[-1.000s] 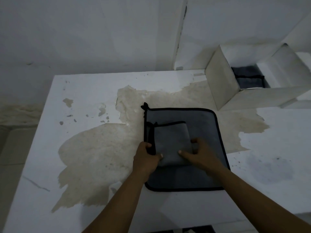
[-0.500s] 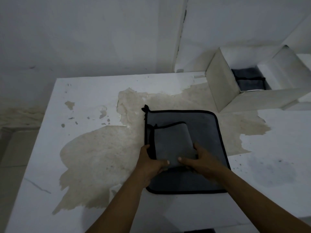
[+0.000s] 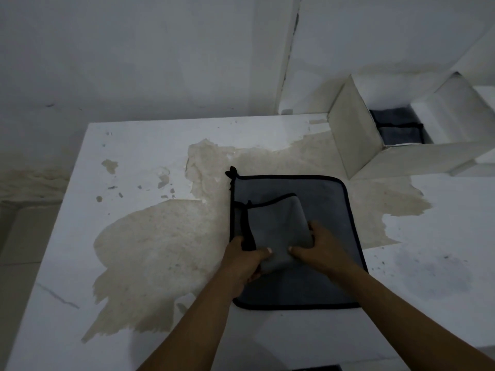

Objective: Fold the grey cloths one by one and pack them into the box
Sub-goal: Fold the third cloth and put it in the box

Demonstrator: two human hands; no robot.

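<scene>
Folded grey cloth (image 3: 278, 228), black-edged fabric, compact rectangle: it is laid on top of a larger flat grey cloth (image 3: 329, 204), also black-edged, which is spread open on the white counter (image 3: 134, 145). The folded piece is set over the 9 o'clock half of the flat one. Its bound edge and a small black loop are turned towards 9 o'clock.

Left hand (image 3: 245, 259): clamped on the folded grey cloth at its 7 o'clock corner. The thumb is laid across the top and the fingers are tucked under the near edge.

Right hand (image 3: 318, 250): clamped on the same cloth at its 4 o'clock side, thumb pressed on top, fingers curled round the edge. The two thumbs are pointed at each other, close but apart.

White cardboard box (image 3: 356, 137): open, flaps raised, stood at 1 o'clock from the cloths, near the flat cloth's far corner but not touching it. Packed grey cloths (image 3: 396, 129) are seen low inside; their number cannot be told.

Counter surface: the white coating is peeled into large tan patches from 8 to 2 o'clock around the cloths. A pale wall (image 3: 160, 62) is seen behind, at 12 o'clock.
</scene>
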